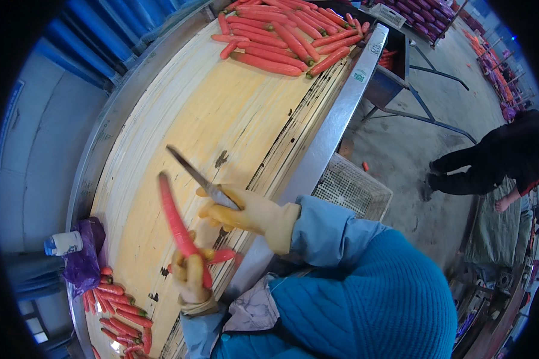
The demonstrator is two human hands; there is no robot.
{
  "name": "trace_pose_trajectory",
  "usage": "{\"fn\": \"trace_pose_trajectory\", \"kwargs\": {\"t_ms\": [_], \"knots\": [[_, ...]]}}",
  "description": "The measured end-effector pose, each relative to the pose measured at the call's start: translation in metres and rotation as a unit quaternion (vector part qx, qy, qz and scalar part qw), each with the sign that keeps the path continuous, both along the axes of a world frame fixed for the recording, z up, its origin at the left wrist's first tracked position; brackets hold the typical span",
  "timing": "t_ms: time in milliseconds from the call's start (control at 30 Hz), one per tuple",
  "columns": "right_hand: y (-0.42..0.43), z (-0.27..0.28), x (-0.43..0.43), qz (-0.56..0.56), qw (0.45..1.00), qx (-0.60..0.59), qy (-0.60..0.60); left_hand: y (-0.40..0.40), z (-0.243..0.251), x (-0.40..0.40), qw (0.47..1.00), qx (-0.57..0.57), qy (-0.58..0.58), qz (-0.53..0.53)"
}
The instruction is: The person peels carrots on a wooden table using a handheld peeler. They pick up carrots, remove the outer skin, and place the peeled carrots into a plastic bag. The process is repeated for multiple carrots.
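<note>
My left hand (192, 280), in a yellowish rubber glove, grips a long, slightly curved carrot (175, 220) whose darker tip points away from me. Another carrot (221, 256) lies partly hidden behind those fingers. My right hand (233, 208), gloved alike, is closed around a knife (202, 179), its blade pointing up and left, apart from the carrot. Both hands are over the worn, pale conveyor belt (184, 134). A pile of carrots (269, 40) lies at the belt's far end, and more carrots (121, 309) sit at the lower left.
A metal rail (328, 125) edges the belt on the right, with a white plastic crate (355, 186) below it. A purple bag (87, 251) and a white bottle (65, 243) rest at the left rail. Beyond are a metal cart (388, 80) and a person in dark clothes (498, 157).
</note>
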State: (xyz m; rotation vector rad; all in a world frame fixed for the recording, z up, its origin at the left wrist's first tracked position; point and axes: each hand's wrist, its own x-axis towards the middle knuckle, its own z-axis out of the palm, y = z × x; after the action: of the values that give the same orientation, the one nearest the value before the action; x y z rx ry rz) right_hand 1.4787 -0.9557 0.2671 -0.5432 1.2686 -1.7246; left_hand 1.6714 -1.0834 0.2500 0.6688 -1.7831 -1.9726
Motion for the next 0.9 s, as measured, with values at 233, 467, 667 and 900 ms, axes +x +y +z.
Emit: {"fn": "trace_pose_trajectory", "kwargs": {"t_ms": [233, 467, 667, 900], "knots": [[-0.002, 0.01, 0.019, -0.007, 0.986, -0.095, -0.134, 0.031, -0.014, 0.003, 0.985, -0.034, 0.013, -0.167], [0.069, 0.036, -0.078, -0.19, 0.98, -0.056, 0.023, 0.001, -0.021, 0.024, 0.96, 0.02, -0.073, -0.268], [0.122, 0.024, -0.166, -0.234, 0.97, -0.009, 0.067, -0.006, -0.008, 0.023, 0.952, 0.116, -0.063, -0.277], [0.247, 0.029, -0.093, -0.324, 0.928, -0.183, -0.008, -0.002, 0.008, 0.003, 0.933, 0.099, -0.101, -0.332]]}}
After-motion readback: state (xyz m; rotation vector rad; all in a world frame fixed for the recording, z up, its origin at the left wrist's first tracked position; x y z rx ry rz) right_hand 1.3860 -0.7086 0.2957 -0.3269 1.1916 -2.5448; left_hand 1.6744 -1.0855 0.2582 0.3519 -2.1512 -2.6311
